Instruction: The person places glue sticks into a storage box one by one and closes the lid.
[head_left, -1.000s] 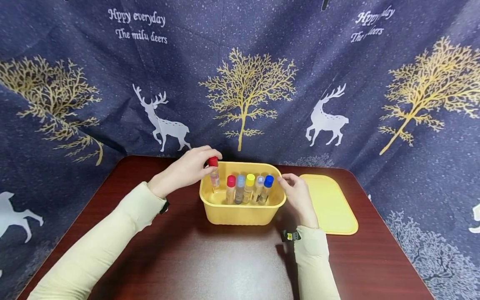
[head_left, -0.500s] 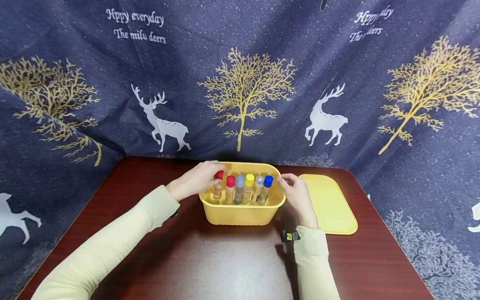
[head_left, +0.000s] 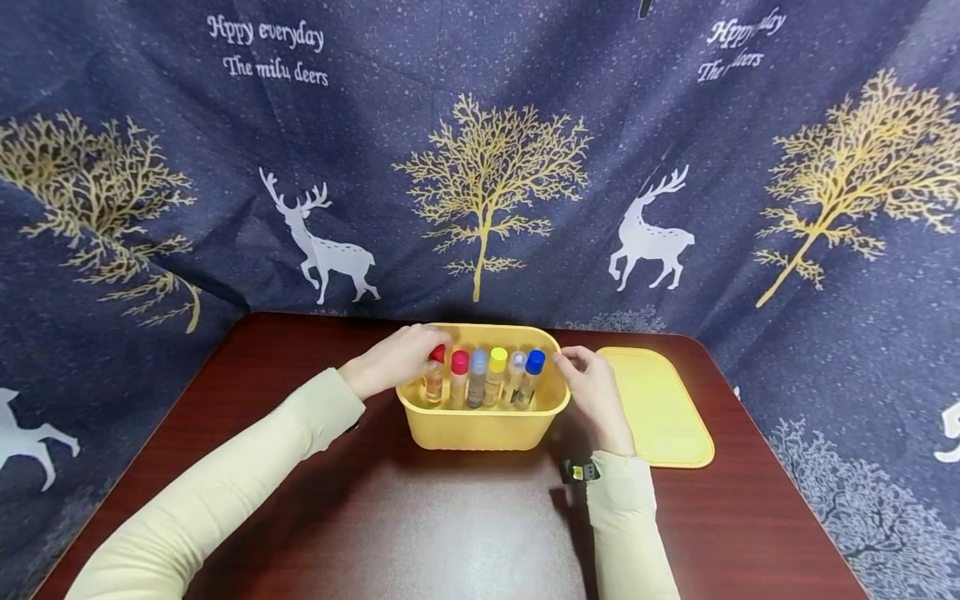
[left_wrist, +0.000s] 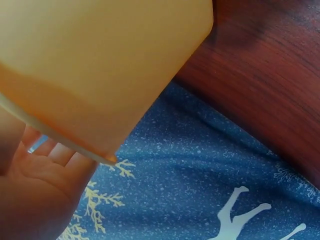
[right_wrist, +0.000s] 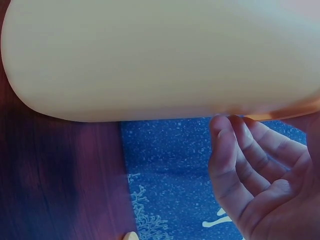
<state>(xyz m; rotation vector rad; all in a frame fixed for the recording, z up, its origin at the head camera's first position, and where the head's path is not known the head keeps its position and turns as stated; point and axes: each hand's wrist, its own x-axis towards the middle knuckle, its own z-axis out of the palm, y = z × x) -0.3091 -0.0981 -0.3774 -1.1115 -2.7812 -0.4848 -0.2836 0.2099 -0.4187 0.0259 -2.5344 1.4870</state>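
Observation:
A yellow plastic bin (head_left: 480,427) stands on the table with a row of clear tubes in it. My left hand (head_left: 401,357) reaches over its left rim and holds a red-capped clear tube (head_left: 433,387) upright by the cap. Beside that one stand another red-capped tube (head_left: 459,383), a light-blue-capped tube (head_left: 477,385), a yellow-capped tube (head_left: 495,382), a pale-capped tube (head_left: 514,382) and a blue-capped tube (head_left: 529,382). My right hand (head_left: 596,396) pinches the bin's right rim. In the left wrist view the bin's wall hides my left fingertips.
The flat yellow lid (head_left: 663,408) lies on the dark red wooden table (head_left: 480,525), right of the bin. A blue cloth (head_left: 420,125) printed with deer and trees hangs right behind the table.
My left hand has lowered the red-capped tube into the bin and moved slightly right, level with the other tubes. My right hand has stayed at the rim.

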